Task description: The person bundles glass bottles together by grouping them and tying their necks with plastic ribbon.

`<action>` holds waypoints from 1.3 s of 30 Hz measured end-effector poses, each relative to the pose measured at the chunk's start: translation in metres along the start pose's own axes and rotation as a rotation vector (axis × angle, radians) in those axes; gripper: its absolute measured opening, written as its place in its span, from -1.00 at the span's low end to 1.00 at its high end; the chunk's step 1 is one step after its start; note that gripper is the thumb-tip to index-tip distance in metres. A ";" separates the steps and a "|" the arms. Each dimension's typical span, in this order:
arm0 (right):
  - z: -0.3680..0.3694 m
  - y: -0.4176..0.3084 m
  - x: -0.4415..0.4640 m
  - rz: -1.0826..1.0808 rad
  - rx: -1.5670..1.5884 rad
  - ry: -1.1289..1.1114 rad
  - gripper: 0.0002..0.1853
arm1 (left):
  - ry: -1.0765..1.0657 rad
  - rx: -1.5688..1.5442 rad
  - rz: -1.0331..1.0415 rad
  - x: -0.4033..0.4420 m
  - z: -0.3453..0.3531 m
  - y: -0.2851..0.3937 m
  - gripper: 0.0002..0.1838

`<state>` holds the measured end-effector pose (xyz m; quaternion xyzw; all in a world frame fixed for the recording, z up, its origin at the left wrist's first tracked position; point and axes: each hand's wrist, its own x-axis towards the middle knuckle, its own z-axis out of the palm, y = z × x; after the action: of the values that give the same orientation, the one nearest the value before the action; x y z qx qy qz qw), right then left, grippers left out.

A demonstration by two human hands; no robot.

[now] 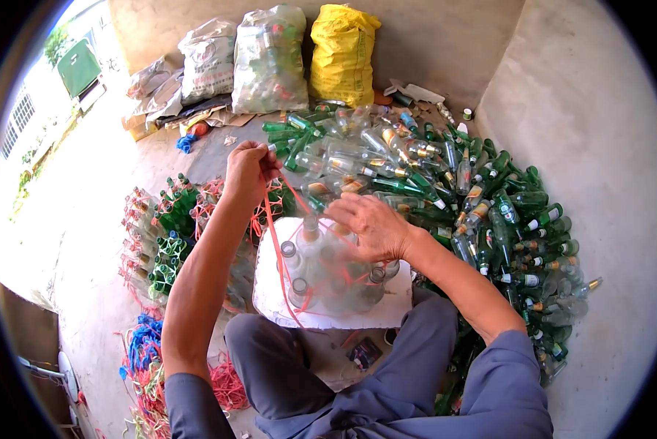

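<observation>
Clear glass bottles (pixel 332 267) stand upright in a tight cluster on a white board (pixel 270 289) in front of my knees. Red plastic string (pixel 275 245) runs around and between their necks. My left hand (pixel 251 170), raised beyond the cluster's left side, pinches the string, which stretches toward the bottles and also hangs down past the board's front edge. Over the right part of the cluster is my right hand (pixel 371 227), fingers bent near the bottle necks. What its fingertips hold is hidden.
A big heap of loose green and clear bottles (pixel 500 212) spreads ahead and right. Tied bottle bundles (pixel 171 234) stand left, near tangled string (pixel 147 347). Three filled sacks (pixel 270 62) lean on the back wall.
</observation>
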<state>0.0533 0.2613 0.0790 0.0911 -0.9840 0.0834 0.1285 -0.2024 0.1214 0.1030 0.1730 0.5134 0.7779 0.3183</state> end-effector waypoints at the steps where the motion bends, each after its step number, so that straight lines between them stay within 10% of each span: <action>1: -0.004 -0.003 0.000 0.045 0.044 -0.026 0.00 | -0.008 0.005 -0.018 0.005 0.002 -0.002 -0.90; 25: 0.008 -0.007 0.003 0.044 -0.009 0.025 0.08 | 0.230 0.150 -0.196 0.099 0.039 -0.072 -0.80; 27: 0.007 -0.009 0.003 0.046 -0.058 0.002 0.08 | 0.026 0.400 0.051 0.137 -0.014 -0.103 -0.81; 32: 0.010 -0.009 0.003 0.022 -0.067 0.025 0.10 | 0.279 -0.050 -0.141 0.094 0.019 -0.052 -0.90; 39: 0.008 -0.009 0.003 0.031 0.026 0.043 0.06 | 0.099 0.064 0.130 0.035 0.039 0.020 -0.88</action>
<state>0.0499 0.2503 0.0735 0.0756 -0.9811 0.0999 0.1472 -0.2115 0.1661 0.1356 0.1771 0.5407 0.7878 0.2359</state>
